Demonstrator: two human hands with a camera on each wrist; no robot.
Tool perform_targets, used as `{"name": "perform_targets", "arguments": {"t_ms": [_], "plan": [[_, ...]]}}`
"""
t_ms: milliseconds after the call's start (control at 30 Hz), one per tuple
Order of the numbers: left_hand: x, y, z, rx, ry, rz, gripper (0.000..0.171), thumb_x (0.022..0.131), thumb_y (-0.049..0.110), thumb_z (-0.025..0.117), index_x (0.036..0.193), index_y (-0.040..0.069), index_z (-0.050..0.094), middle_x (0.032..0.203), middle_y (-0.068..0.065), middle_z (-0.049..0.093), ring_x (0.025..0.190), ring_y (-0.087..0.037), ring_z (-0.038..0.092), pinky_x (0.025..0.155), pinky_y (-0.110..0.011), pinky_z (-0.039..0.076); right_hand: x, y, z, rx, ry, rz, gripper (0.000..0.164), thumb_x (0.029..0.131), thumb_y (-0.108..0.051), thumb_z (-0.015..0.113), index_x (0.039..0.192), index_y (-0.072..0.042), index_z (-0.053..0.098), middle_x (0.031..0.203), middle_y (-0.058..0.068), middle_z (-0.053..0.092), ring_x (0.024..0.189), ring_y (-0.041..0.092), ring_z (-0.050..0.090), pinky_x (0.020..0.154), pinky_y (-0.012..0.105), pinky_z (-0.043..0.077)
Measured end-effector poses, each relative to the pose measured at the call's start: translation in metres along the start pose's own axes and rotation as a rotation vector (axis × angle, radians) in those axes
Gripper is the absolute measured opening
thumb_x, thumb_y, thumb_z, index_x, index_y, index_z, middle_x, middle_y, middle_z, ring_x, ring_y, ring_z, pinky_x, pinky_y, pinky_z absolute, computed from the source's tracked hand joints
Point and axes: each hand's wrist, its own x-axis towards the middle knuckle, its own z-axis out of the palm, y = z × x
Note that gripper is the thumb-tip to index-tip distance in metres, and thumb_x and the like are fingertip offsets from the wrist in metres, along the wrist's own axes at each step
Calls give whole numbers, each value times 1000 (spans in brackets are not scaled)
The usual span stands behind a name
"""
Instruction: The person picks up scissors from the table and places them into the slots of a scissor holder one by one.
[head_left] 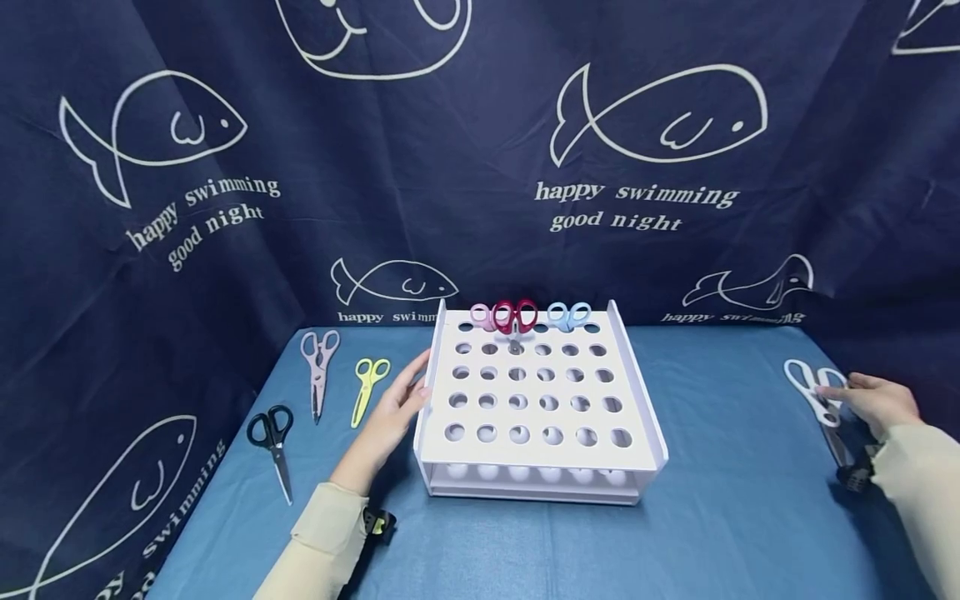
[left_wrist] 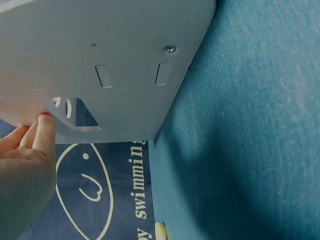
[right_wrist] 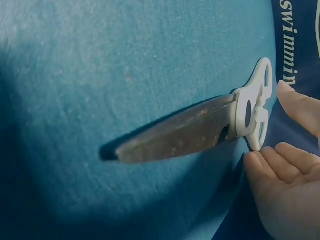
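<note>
White-handled scissors (right_wrist: pixel 205 122) lie at the far right of the blue cloth (head_left: pixel 720 450), loops away from the person, blades pointing back along the table. I'd judge them light to moderate in weight and stiff throughout, with more of the heft towards the broad metal blades. Those look smooth and likely to slip under a finger, so the rounded plastic loops, or the collar at the pivot, seem the better hold. The right hand (head_left: pixel 877 404) is at the loops, thumb and fingers parted rather than closed; from where I stand, I can't tell how firmly it touches.

Over at the middle, the left hand (head_left: pixel 393 408) rests its fingertips against the side panel of the white rack (head_left: pixel 531 388), beside an angular cut-out. It's a boxy, rigid-looking thing with a smooth, matt face, rows of round holes and a screw head low on its side. Red-handled scissors (head_left: pixel 515 327) stand in a hole near its back. The cloth looks finely grained and soft.
</note>
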Motion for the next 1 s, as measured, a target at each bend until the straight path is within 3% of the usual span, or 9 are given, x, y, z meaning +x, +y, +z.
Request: {"name": "perform_targets", "arguments": {"t_ms": [100,267,633,900,1000], "plan": [[0,2,-1,3,-1,-2,57,102,20,46,155,15,24,160,-10,24,144,-27,33,114,-38,33,-3,0,3,-28,-27,-58,102,86,-41,68,147,8,3,151,34,0,140,55,10,113,64,22],[0,1,-1,6,4,-3,57,102,19,46,155,14,24,160,-11,24,143,-28,33,113,-35,35,2,3,5,-87,-53,-156,99,89,-34,64,145,14,-2,148,40,-1,137,60,11,111,66,22],[2,0,1,-17,-6,10,57,102,15,46,154,11,23,159,-14,24,143,-30,32,103,-15,41,3,2,4,-126,-20,-131,103,87,-40,65,146,12,-1,149,40,2,138,58,13,112,65,21],[3,1,-3,-12,-10,16,57,102,17,46,155,13,23,160,-12,23,144,-29,31,104,-15,39,7,-1,7,-134,-24,-174,96,87,-36,66,145,17,10,145,45,16,126,55,28,105,63,31],[2,1,-4,-5,-8,9,57,102,17,46,155,13,23,160,-12,23,144,-29,31,106,-18,39,9,-3,7,-129,-47,-164,100,87,-39,66,145,16,6,146,44,12,129,56,25,107,64,29]]}}
